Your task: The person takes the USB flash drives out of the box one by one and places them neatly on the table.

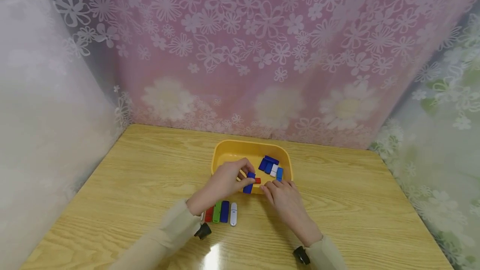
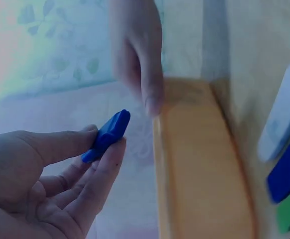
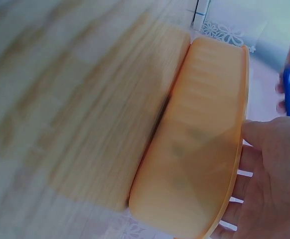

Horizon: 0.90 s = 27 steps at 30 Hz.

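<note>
We saw the left hand [image 1: 226,178] pinching a blue stick [image 2: 107,137].
Thumb and fingers narrow on it; beside them our right hand [image 1: 283,200], fingers slightly spread, touched the yellow bin's [image 1: 229,150] rim.

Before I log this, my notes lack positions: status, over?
Left hand: pinching flat blue plastic stick. Right hand: touching yellow plastic tub at near side. Nothing visibly blocking the stick.

Tray [image 1: 231,150] on table [image 1: 348,203], curtain [image 1: 243,53] behind; sticks [image 1: 268,168] inside at right; stick row [image 1: 224,211] before tray.
</note>
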Motion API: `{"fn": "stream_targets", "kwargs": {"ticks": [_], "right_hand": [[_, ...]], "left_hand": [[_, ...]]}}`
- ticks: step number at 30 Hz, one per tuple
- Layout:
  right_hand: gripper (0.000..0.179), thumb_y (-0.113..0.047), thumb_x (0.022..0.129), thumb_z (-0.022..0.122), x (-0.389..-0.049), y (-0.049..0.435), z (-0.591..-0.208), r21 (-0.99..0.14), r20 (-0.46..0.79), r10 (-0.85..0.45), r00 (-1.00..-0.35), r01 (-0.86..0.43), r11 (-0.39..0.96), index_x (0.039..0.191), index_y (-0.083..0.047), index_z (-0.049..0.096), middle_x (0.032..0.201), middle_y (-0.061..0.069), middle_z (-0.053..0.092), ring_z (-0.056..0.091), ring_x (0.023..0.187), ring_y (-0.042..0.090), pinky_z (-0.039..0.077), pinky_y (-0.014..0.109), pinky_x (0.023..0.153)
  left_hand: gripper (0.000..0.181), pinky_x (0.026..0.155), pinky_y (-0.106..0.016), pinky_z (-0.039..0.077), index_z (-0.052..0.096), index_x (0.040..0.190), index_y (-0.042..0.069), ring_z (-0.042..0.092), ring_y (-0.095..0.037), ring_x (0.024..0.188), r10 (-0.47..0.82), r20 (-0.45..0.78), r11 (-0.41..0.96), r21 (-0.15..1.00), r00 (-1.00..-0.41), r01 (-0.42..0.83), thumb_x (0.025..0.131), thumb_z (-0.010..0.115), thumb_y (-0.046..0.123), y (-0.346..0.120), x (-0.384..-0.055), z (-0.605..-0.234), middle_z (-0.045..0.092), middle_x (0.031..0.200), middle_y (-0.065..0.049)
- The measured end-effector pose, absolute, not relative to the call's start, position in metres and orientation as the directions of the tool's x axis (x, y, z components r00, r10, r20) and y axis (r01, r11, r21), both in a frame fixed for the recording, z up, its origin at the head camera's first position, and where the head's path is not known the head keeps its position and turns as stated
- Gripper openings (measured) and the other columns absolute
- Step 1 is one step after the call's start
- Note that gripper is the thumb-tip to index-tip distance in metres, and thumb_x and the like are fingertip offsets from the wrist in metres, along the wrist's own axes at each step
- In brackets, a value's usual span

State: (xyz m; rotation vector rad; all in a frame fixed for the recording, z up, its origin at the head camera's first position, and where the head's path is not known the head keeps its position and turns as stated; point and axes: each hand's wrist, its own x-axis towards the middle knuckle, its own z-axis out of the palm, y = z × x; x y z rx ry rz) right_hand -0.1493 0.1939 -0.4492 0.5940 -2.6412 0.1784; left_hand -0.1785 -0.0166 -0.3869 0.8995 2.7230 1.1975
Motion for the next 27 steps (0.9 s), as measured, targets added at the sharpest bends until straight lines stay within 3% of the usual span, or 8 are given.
{"fn": "stream_targets", "kwargs": {"ticks": [12,18,23,27], "right_hand": [[0.018,-0.027,0.099,0.067,-0.148,0.195,-0.450,-0.020,0.437,-0.378,-0.816,-0.429,0.903,0.087,-0.013,0.070,0.079,0.000,0.067,0.062,0.074,0.025,0.047,0.041,0.073],[0.018,-0.026,0.098,0.068,-0.148,0.194,-0.451,-0.023,0.457,-0.381,-0.804,-0.439,0.898,0.086,-0.013,0.070,0.078,0.000,0.066,0.061,0.073,0.025,0.047,0.040,0.072],[0.019,-0.027,0.099,0.066,-0.148,0.194,-0.449,-0.028,0.445,-0.379,-0.811,-0.436,0.899,0.087,-0.013,0.070,0.078,-0.001,0.066,0.062,0.075,0.025,0.047,0.040,0.073],[0.019,-0.027,0.099,0.066,-0.148,0.194,-0.449,-0.034,0.437,-0.375,-0.818,-0.431,0.901,0.087,-0.013,0.070,0.079,0.000,0.067,0.063,0.076,0.026,0.046,0.040,0.073]], "left_hand": [[0.022,0.068,-0.020,0.050,0.067,0.108,0.009,0.064,-0.009,0.082,0.601,0.067,0.591,0.632,-0.796,0.500,0.089,0.078,0.006,-0.013,-0.148,-0.432,0.071,0.095,-0.002],[0.021,0.073,-0.023,0.050,0.069,0.106,0.009,0.060,-0.009,0.084,0.591,0.053,0.637,0.581,-0.805,0.506,0.088,0.080,0.011,-0.008,-0.146,-0.446,0.069,0.095,0.001],[0.020,0.082,-0.030,0.050,0.069,0.102,0.011,0.059,-0.013,0.091,0.583,0.076,0.694,0.473,-0.809,0.544,0.088,0.081,0.018,-0.010,-0.144,-0.447,0.066,0.097,0.001],[0.029,0.087,-0.030,0.049,0.070,0.104,0.014,0.057,-0.013,0.094,0.605,0.103,0.705,0.392,-0.789,0.591,0.084,0.084,0.030,-0.013,-0.144,-0.446,0.066,0.101,0.003]]}}
